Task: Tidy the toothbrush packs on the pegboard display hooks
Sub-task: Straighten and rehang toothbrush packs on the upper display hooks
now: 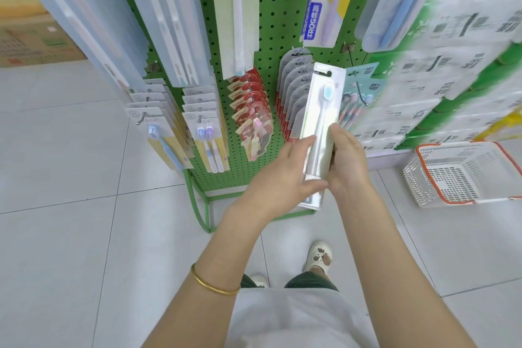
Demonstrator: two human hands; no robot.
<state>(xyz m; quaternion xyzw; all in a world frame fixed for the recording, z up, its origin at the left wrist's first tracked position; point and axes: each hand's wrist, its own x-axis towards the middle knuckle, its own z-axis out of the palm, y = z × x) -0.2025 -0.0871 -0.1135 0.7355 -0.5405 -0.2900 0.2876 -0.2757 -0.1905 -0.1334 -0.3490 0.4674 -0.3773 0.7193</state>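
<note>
Toothbrush pack held in both hands before the pegboard

The toothbrush pack [320, 127] stood upright, off the hooks, near the green pegboard's [285, 8] lower right edge, its lower half clasped between the left hand [282, 175] and right hand [346, 158], fingers closed against its sides.

Both arms outstretched, left hand [285, 169] and right hand [348, 161] gripping, fingers [306, 141] curled.
</note>
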